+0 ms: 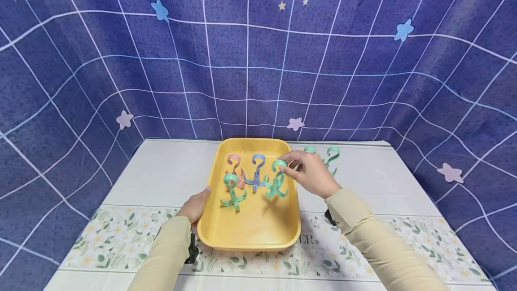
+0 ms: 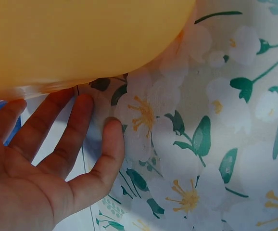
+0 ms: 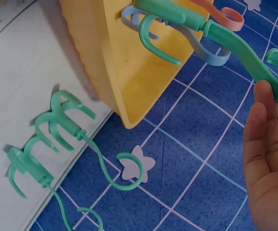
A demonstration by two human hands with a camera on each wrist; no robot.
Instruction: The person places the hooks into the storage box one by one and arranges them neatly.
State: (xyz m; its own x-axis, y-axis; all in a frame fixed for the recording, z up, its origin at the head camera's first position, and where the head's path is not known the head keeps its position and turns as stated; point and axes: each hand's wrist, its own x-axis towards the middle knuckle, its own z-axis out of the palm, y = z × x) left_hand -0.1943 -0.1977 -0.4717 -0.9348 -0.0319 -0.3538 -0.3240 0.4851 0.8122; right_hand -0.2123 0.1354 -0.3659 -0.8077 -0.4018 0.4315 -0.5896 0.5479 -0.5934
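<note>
A yellow tray (image 1: pixel 250 235) holds several plastic hooks, each with a curled top and splayed prongs at its base. My right hand (image 1: pixel 314 173) pinches a green hook (image 1: pixel 276 187) by its curl, over the tray's right side; its stem and prongs show in the right wrist view. To its left stand a blue hook (image 1: pixel 256 181), a pink hook (image 1: pixel 234 158) and another green hook (image 1: pixel 233 200) in front of the pink one. My left hand (image 1: pixel 194 206) rests against the tray's left side, fingers extended, its fingertips right at the tray's lower wall in the left wrist view.
Two more green hooks, a nearer one (image 3: pixel 64 118) and a farther one (image 3: pixel 31 166), stand on the table right of the tray, partly behind my right hand in the head view. A white table cover (image 1: pixel 161 169) with a floral band lies underneath. Blue gridded cloth (image 1: pixel 226 80) encloses the back and sides.
</note>
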